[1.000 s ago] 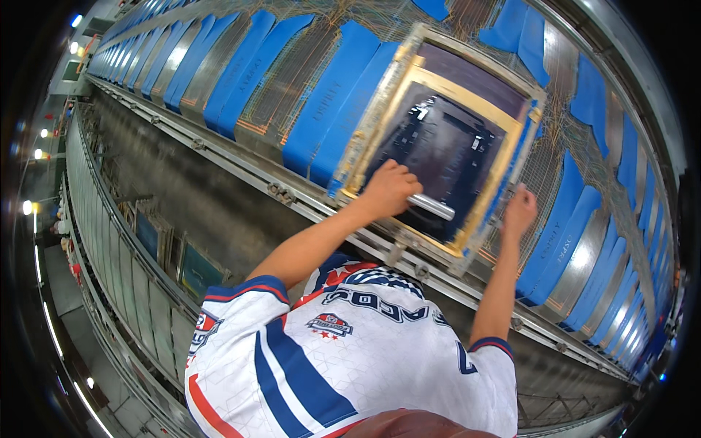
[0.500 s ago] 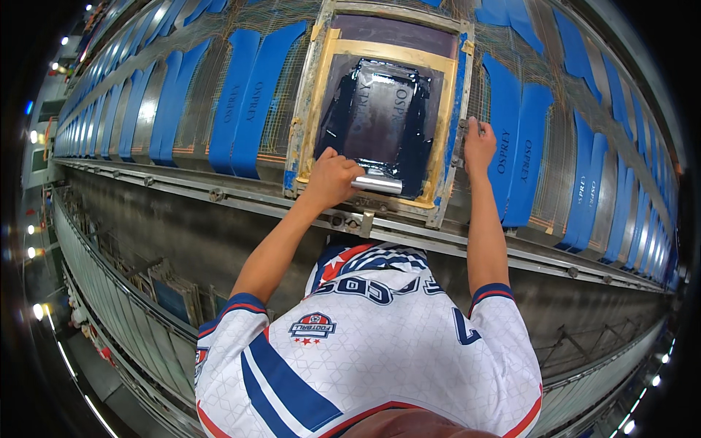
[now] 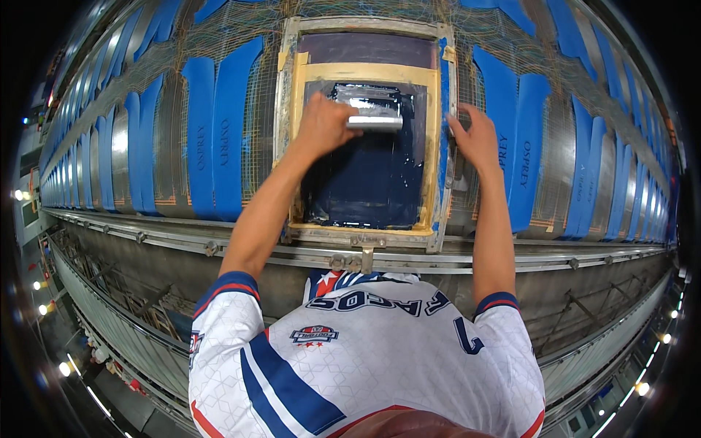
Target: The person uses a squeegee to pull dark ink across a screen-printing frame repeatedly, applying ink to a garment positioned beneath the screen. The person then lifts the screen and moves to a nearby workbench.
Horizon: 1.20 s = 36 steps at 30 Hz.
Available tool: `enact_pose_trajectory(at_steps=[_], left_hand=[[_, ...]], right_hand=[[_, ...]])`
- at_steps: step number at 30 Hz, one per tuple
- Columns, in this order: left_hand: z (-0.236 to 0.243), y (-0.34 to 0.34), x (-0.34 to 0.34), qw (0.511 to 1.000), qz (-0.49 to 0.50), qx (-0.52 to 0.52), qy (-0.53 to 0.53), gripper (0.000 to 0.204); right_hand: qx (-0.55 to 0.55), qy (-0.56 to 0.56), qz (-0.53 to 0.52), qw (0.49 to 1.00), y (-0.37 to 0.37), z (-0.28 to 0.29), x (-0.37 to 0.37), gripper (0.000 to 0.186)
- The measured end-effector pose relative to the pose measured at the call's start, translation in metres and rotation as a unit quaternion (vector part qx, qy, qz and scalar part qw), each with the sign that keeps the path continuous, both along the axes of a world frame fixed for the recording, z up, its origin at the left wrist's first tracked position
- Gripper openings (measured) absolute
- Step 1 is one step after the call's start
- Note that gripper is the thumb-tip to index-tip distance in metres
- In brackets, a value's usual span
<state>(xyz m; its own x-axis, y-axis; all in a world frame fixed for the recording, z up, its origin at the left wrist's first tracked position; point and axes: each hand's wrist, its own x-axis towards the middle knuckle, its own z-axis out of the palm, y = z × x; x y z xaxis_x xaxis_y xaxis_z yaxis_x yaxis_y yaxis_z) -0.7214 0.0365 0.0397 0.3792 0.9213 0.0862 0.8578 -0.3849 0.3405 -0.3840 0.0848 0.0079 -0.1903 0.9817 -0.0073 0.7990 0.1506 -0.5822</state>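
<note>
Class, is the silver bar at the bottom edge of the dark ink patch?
No, the silver bar is over the upper part of the dark ink patch.

Bar (image 3: 376,123) on framed screen (image 3: 365,49); panels (image 3: 202,139) left and right of screen

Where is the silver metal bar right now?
In the head view, the silver metal bar is gripped at its left end by the left hand, over the upper half of the yellow-bordered rectangular screen.

Gleams like smooth, polished metal on the silver bar-shaped squeegee (image 3: 376,123). Glistens wet and glossy in the dark navy ink (image 3: 365,179). Looks scuffed and rough along the grey rectangular frame (image 3: 365,26), matt across flat blue panels (image 3: 201,95).
</note>
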Motion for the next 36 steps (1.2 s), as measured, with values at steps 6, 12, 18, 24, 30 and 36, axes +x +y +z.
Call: enact_pose_trajectory(at_steps=[6,12,18,24,30,36], left_hand=[[0.009,0.065,-0.004,1.000,0.007,-0.017,0.010,0.024],[-0.014,0.058,-0.006,0.999,0.018,0.013,-0.033,0.025],[-0.012,-0.066,0.017,0.996,0.002,0.028,-0.085,0.018],[-0.006,-0.124,0.025,0.998,0.005,0.012,-0.055,0.024],[-0.006,0.013,0.002,0.999,-0.013,0.034,-0.026,0.025],[-0.010,0.090,-0.006,1.000,-0.006,0.010,0.005,0.027]], right_hand=[[-0.071,0.033,0.233,0.969,0.057,0.062,-0.100,0.044],[0.035,-0.092,0.276,0.956,0.052,0.028,-0.124,0.029],[0.064,-0.053,0.278,0.957,-0.076,0.028,-0.097,0.026],[0.053,-0.018,0.287,0.956,-0.128,0.030,-0.088,0.030],[0.095,-0.111,0.292,0.945,0.005,0.031,-0.106,0.029],[0.044,-0.108,0.270,0.956,0.074,0.037,-0.122,0.030]])
